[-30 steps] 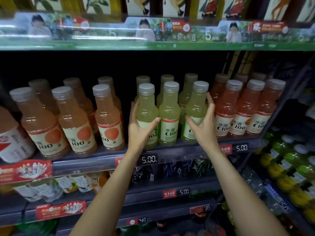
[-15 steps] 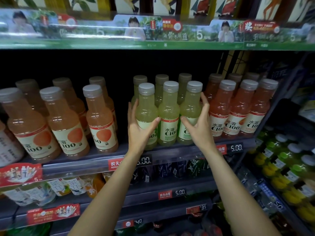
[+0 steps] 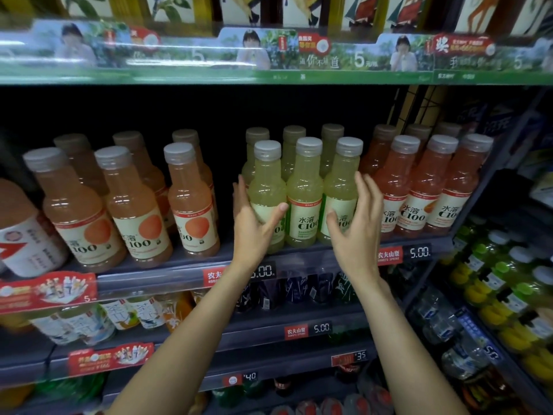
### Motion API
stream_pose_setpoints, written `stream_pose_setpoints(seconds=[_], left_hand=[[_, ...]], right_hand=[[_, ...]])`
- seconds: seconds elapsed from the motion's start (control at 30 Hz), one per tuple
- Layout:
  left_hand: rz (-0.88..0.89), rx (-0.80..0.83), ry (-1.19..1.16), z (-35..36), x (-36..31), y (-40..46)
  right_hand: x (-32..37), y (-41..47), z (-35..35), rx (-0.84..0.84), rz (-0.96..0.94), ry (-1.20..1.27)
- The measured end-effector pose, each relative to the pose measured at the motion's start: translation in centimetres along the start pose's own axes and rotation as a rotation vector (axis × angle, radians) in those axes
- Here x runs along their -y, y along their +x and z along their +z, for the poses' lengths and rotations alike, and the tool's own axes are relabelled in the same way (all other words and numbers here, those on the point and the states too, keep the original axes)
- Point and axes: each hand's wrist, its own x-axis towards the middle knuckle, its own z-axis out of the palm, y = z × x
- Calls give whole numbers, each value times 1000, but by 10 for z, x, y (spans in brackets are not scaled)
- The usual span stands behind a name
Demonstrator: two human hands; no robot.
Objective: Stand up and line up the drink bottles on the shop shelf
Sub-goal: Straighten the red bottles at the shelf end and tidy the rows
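Three pale green drink bottles stand upright side by side at the front of the middle shelf: the left green bottle, the middle green bottle and the right green bottle. More green bottles stand behind them. My left hand lies against the left green bottle, fingers straight up its left side and thumb across its label. My right hand hovers with spread, relaxed fingers just in front of the right green bottle and holds nothing.
Orange drink bottles stand to the left with a gap before the green ones. Pink-red bottles stand close on the right. A green advert strip edges the shelf above. Lower shelves and a side rack of yellow-green bottles hold more drinks.
My right hand has come off the right green bottle and opened, fingers spread. My left hand stays at the left green bottle. The camera has shifted slightly.
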Motion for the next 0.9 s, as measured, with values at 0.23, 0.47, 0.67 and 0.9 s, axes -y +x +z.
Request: stream_pose_setpoints(seconds=[0.23, 0.47, 0.67, 0.9], left_hand=[[147, -44, 234, -79, -18, -83], [259, -490, 337, -243, 9, -82], [112, -228, 228, -276, 28, -44], [28, -99, -8, -269, 46, -2]], right_hand=[[48, -43, 2, 81, -211, 86], [114, -76, 55, 261, -285, 205], [148, -86, 116, 296, -132, 212], [154, -76, 149, 197, -30, 239]])
